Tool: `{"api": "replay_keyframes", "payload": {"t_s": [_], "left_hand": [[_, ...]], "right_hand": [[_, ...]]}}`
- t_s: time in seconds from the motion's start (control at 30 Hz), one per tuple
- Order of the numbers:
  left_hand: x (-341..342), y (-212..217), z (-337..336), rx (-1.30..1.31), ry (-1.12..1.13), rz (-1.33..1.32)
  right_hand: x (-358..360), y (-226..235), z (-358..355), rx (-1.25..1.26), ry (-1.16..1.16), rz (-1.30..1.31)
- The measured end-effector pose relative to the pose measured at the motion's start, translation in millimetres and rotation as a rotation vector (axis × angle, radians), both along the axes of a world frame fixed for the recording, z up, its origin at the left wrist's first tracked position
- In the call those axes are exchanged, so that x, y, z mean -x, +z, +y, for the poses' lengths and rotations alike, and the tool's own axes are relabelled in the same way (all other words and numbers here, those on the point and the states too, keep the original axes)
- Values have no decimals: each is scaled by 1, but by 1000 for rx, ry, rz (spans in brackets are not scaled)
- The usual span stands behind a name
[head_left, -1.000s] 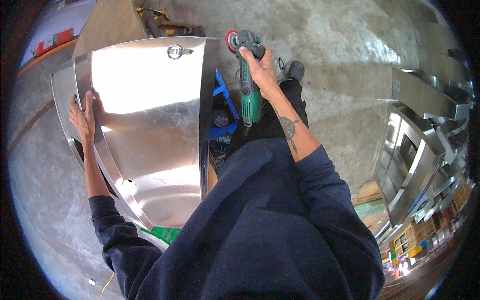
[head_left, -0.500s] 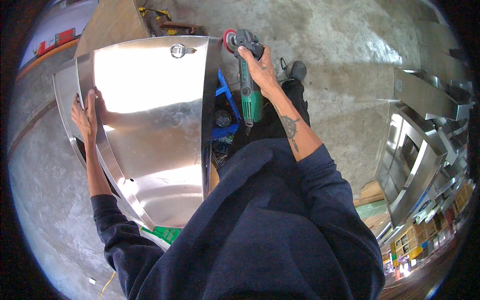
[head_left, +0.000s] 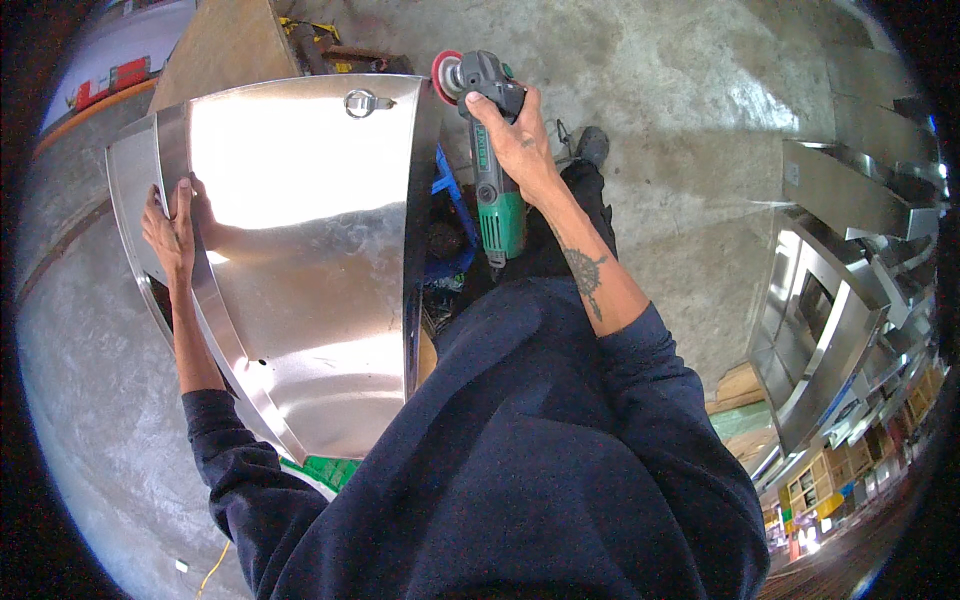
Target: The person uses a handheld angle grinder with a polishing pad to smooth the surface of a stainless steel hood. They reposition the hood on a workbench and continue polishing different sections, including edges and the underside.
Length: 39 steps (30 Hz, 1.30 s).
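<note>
Grinder [head_left: 498,215] being held beside panel [head_left: 310,280].
Right hand [head_left: 524,143] is gripping grinder's neck, closed firmly around it; left hand [head_left: 173,235], half-curled, is clasping panel's edge.

Metalworking workshop: handheld grinder [head_left: 501,222], shiny sheet-metal panel [head_left: 320,270], boxy metal pieces [head_left: 840,335], scuffed concrete floor [head_left: 690,130].

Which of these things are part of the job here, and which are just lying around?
Part of the job, apparently:
green-and-black grinder, in the right hand
shiny metal piece, touched by the left hand

Seemingly just lying about:
brown board
yellow cord
metal frame, far right
</note>
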State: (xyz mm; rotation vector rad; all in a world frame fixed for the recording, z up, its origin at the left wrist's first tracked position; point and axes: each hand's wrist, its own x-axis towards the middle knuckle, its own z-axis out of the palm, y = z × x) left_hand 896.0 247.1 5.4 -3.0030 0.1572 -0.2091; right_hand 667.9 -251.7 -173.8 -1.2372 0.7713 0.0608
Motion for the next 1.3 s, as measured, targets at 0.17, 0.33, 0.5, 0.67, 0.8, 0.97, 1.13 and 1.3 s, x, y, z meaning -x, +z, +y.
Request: {"api": "replay_keyframes", "payload": {"t_s": [0.17, 0.33, 0.5, 0.67, 0.8, 0.97, 1.13, 1.3], "left_hand": [[0, 1, -1, 22, -38, 2], [1, 0, -1, 18, -4, -5], [0, 1, -1, 28, 12, 17], [-1, 2, -4, 22, 33, 24], [1, 2, 4, 15, -13, 14], [1, 3, -2, -29, -19, 10], [4, 2, -6, -15, 20, 8], [0, 1, 4, -6, -23, -10]], "right_hand": [[-2, 13, 2, -44, -34, -140], [-2, 36, -10, -247, -99, -204], [-2, -6, -19, -181, -132, -88], [1, -40, -7, -139, -70, 9], [3, -41, 2, -190, -57, 35], [2, -52, 5, -197, -60, 7], [0, -39, 2, -156, -35, 9], [0, -15, 2, -34, -6, -68]]}}
